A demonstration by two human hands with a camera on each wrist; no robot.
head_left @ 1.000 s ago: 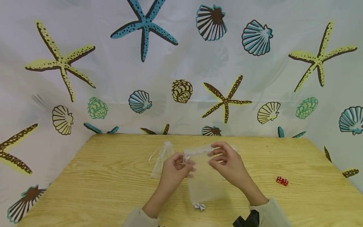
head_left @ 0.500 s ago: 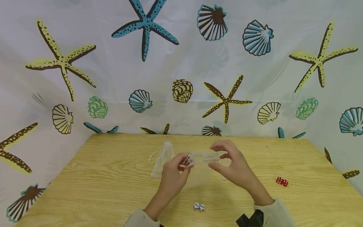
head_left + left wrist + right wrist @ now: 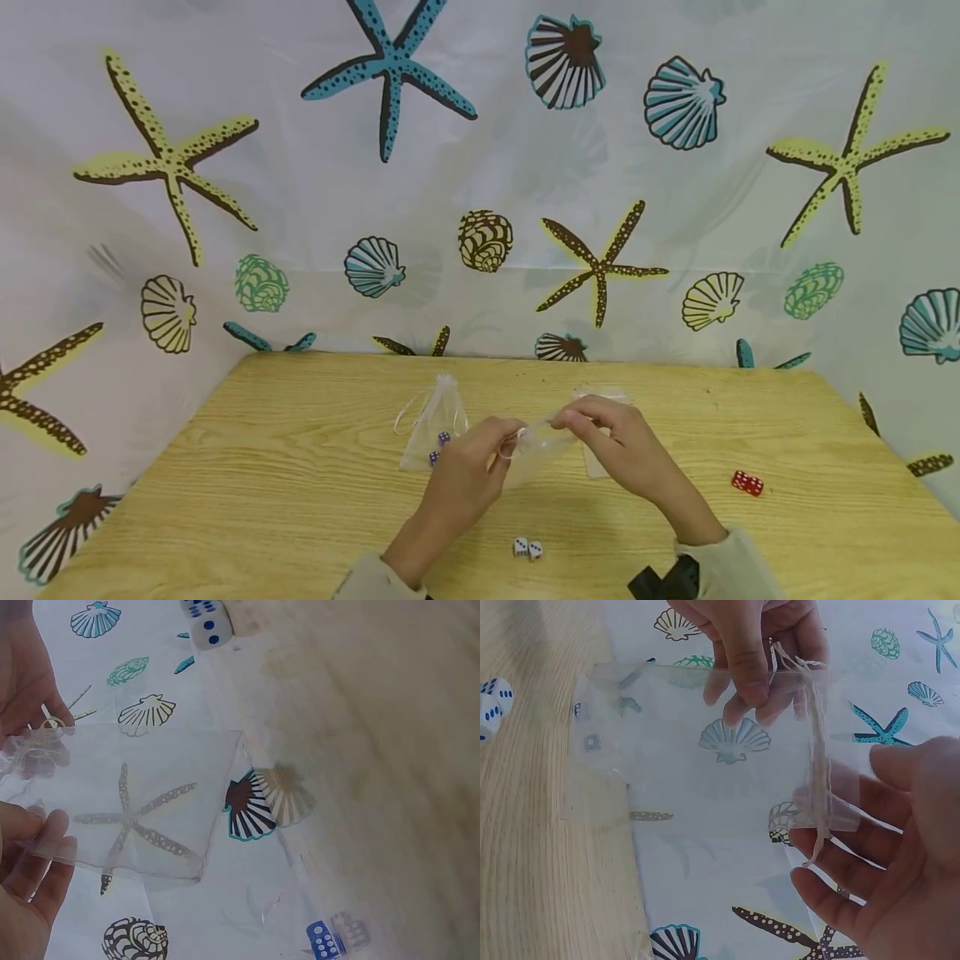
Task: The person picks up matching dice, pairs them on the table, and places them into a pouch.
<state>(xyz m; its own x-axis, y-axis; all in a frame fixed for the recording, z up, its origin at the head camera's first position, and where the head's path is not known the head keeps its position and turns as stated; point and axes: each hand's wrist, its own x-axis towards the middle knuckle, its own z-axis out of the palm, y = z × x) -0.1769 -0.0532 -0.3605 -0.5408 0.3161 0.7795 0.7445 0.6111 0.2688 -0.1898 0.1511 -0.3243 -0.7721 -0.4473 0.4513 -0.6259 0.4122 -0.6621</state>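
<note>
A sheer white drawstring bag (image 3: 527,467) is held up between both hands above the table. My left hand (image 3: 467,462) pinches one side of it near the mouth, thumb on the near face in the right wrist view. At the opposite side of the mouth, my right hand (image 3: 624,440) grips the edge, its fingertips by the white drawstring (image 3: 817,750). No dice show inside this bag. Two white dice with blue pips, one of them this die (image 3: 521,547), lie on the table in front of the hands.
A second sheer bag (image 3: 427,421) lies behind the left hand, with two blue dice (image 3: 444,437) at it. Partly hidden by the right hand is a third bag (image 3: 596,467). Two red dice (image 3: 747,482) sit right. A patterned cloth (image 3: 480,167) stands behind the wooden table (image 3: 300,500).
The bag has tipped up from facing the camera, so its mouth end rises between the hands. My right fingers have closed in on its edge. The blue dice have come into view.
</note>
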